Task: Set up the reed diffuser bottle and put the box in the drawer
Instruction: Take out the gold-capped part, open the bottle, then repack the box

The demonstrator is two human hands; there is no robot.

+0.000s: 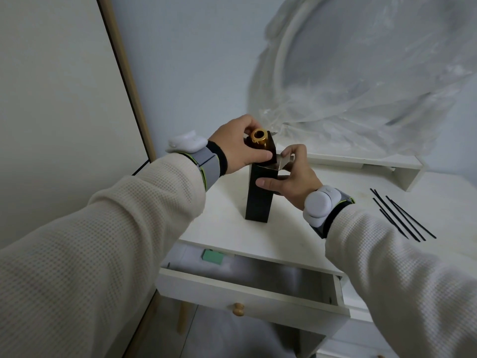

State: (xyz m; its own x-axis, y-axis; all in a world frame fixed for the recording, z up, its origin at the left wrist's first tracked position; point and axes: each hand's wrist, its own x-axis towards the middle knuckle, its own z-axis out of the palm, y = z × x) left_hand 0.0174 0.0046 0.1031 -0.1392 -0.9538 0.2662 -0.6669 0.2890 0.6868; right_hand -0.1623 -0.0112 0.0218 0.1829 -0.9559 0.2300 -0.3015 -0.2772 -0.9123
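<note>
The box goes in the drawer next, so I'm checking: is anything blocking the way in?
Nothing visible does. The drawer stands pulled open below the box; only a small green item lies in its back left corner. The bottle is still partly inside the box.

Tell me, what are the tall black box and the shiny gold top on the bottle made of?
The black box looks like matte cardboard: its thin open flaps fold and show a pale inside. The bottle's gold collar looks like polished metal, or maybe metallic-coated plastic, judging by its bright highlights.
</note>
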